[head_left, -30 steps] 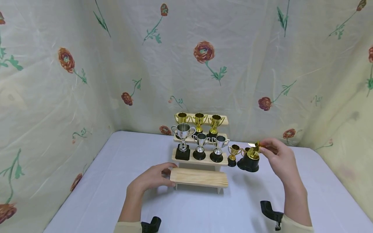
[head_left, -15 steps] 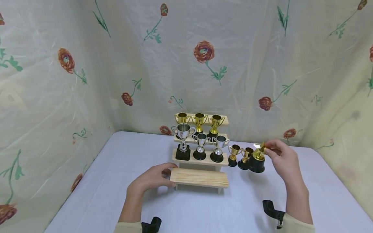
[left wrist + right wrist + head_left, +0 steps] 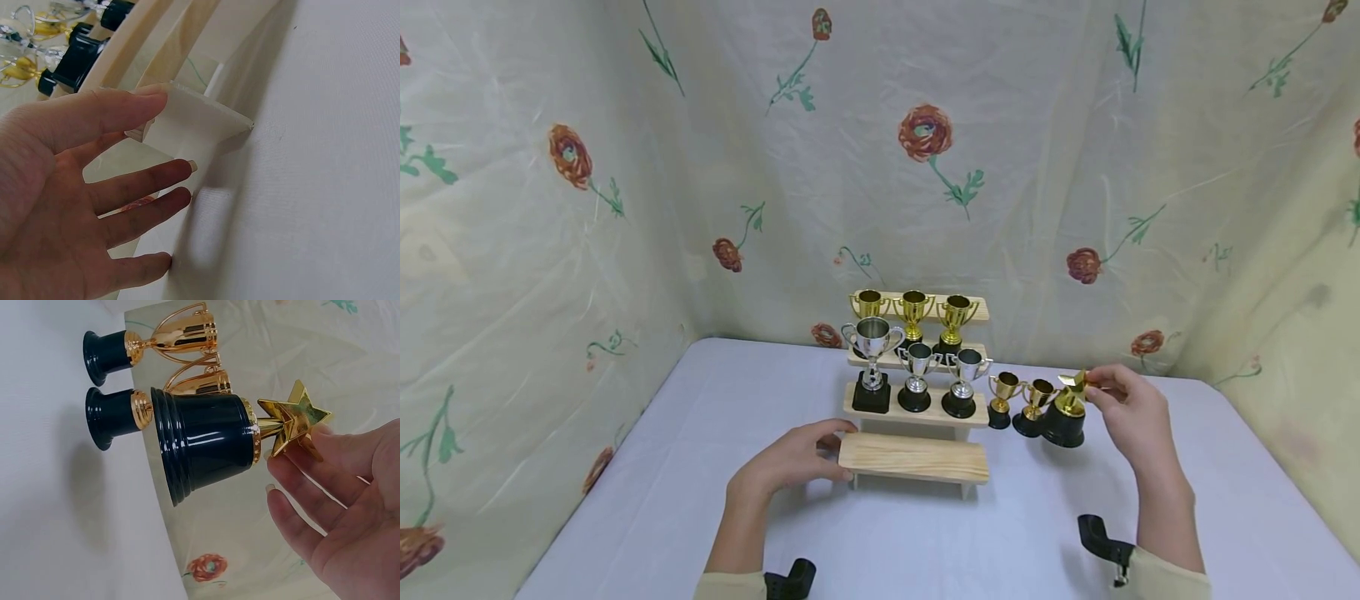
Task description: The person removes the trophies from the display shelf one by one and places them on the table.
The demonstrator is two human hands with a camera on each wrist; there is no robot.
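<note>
My right hand (image 3: 1127, 412) pinches a star trophy (image 3: 1063, 425) by its gold star, between thumb and fingers. In the right wrist view the star trophy (image 3: 206, 440) has a broad black base, and a shadow lies on the cloth near it. Two small coppery-gold cup trophies stand left of it: one cup trophy (image 3: 1003, 392) by the rack and another cup trophy (image 3: 1036, 400) partly overlapped by the star trophy's base. My left hand (image 3: 790, 457) holds the left end of the lowest step of a wooden tiered rack (image 3: 913, 457). Its thumb (image 3: 134, 112) rests on the step's end; the other fingers spread beyond.
On the rack's middle step stand a large silver cup (image 3: 872, 342) and two smaller silver cups. Several gold cups, among them one gold cup (image 3: 913, 310), fill the step behind. A floral curtain (image 3: 1022, 167) hangs behind the white-covered table (image 3: 715, 392).
My right hand has carried the star trophy right and slightly lower, uncovering more of the second coppery-gold cup. My left hand has stayed on the rack.
</note>
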